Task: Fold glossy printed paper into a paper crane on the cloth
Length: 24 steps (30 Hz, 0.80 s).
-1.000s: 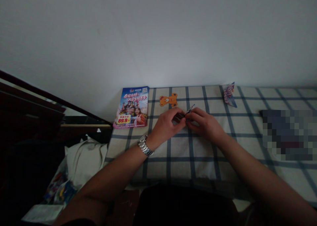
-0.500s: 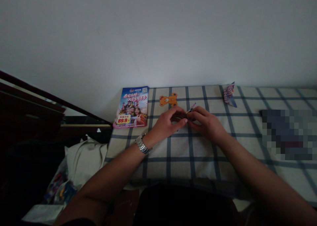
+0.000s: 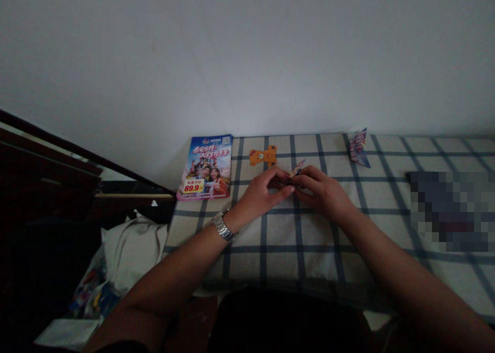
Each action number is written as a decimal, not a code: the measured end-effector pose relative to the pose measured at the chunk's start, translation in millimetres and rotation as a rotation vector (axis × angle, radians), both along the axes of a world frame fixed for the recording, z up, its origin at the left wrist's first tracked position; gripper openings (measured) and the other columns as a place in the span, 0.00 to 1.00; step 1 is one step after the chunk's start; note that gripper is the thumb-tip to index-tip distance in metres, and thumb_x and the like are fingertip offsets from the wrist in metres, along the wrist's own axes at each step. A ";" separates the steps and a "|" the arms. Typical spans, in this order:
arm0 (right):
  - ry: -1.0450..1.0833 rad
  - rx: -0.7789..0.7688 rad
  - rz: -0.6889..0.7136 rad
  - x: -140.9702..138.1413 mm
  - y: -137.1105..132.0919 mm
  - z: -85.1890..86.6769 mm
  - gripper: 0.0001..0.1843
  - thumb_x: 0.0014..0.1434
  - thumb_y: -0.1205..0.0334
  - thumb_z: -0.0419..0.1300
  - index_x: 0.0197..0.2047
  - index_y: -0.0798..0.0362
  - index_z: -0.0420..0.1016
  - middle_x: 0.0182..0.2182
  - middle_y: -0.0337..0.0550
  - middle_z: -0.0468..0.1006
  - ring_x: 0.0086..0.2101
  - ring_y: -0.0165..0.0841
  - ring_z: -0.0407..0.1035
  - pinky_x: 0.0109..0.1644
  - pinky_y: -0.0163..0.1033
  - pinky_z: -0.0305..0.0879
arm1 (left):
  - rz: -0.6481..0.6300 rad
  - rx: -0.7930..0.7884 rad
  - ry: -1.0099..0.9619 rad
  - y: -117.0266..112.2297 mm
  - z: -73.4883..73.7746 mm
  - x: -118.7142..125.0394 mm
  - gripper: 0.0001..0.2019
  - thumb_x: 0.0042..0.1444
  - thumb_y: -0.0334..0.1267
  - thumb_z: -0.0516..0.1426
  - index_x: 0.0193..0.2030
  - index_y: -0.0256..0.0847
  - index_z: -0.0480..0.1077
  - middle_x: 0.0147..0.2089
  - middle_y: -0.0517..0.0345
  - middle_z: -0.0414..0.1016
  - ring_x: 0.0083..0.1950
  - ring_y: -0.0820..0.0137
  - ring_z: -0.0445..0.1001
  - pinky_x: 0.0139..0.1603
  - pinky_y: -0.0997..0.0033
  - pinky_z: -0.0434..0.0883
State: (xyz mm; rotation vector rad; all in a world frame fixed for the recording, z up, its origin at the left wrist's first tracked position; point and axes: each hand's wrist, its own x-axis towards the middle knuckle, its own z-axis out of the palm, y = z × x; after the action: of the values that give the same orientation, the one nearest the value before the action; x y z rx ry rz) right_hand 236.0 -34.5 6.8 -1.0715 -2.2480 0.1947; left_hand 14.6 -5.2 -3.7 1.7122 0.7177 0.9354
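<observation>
- Dark shape [image 3: 286,322] at bottom edge, too dim to tell what
- Paper sheet [image 3: 67,333] + colorful packet [image 3: 93,293] low left, half in shadow
- Cream cloth bundle [image 3: 131,252] just left of checked cloth
- Metal wristwatch [image 3: 223,225] on L wrist
- L hand [image 3: 263,192]: fingers curled, partly closed, tips pinching folded paper bit [image 3: 295,171]
- R hand [image 3: 323,195]: also curled + partly closed, fingertips on same bit from other side
- Paper bit btwn both hands, just above checked cloth, narrow end angled up + right, blue/pink print
- Checked cloth [image 3: 270,260]: cream w/ navy lines, spread under hands, surface beneath not visible
- Pixelated patch [image 3: 448,211] on cloth, far right of hands, too blurred to tell
- Flyer [image 3: 204,167] on cloth, left of hands, colorful cover w/ "89.9" price
- Orange bear cutout [image 3: 263,156] on cloth, just beyond L hand
- Folded paper piece [image 3: 358,148], pink/blue, tilted at far cloth edge, near wall
- Wooden rod [image 3: 135,195] + dark furniture [image 3: 46,162], far left
- White wall [image 3: 247,59] behind everything
</observation>
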 end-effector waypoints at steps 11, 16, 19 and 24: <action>-0.002 -0.022 0.077 -1.1 -0.3 -0.3 0.07 0.74 0.58 0.58 0.48 0.48 0.77 0.46 0.48 0.78 0.43 0.37 0.78 0.43 0.41 0.78 | 0.101 0.074 0.197 -6.4 13.4 -2.3 0.06 0.65 0.35 0.60 0.48 0.42 0.71 0.46 0.56 0.80 0.46 0.68 0.81 0.50 0.66 0.79; -0.001 -0.034 0.088 -0.4 -0.7 -2.2 0.07 0.74 0.58 0.58 0.49 0.47 0.77 0.46 0.47 0.78 0.43 0.37 0.78 0.44 0.42 0.79 | 0.130 0.101 0.223 -4.9 12.3 -3.2 0.05 0.64 0.34 0.58 0.46 0.42 0.70 0.43 0.57 0.78 0.43 0.69 0.79 0.47 0.67 0.77; -0.002 -0.029 0.090 -0.7 -0.7 -3.0 0.07 0.74 0.58 0.58 0.48 0.47 0.77 0.46 0.48 0.78 0.44 0.38 0.78 0.44 0.43 0.79 | 0.158 0.107 0.236 -4.2 11.6 -3.0 0.04 0.63 0.32 0.57 0.44 0.42 0.69 0.41 0.59 0.76 0.41 0.69 0.77 0.45 0.68 0.74; 0.005 -0.022 0.074 -2.1 -1.1 -1.3 0.07 0.73 0.58 0.58 0.48 0.49 0.77 0.45 0.48 0.79 0.42 0.37 0.79 0.44 0.42 0.79 | 0.171 0.121 0.241 -5.3 13.0 -2.0 0.04 0.64 0.34 0.57 0.45 0.41 0.70 0.40 0.59 0.76 0.41 0.70 0.76 0.43 0.69 0.72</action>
State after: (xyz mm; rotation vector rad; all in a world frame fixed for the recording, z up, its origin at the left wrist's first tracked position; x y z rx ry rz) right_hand 233.9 -35.6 5.5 -0.9992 -2.2872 0.2530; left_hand 12.6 -10.5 9.3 1.9139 0.9963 0.9133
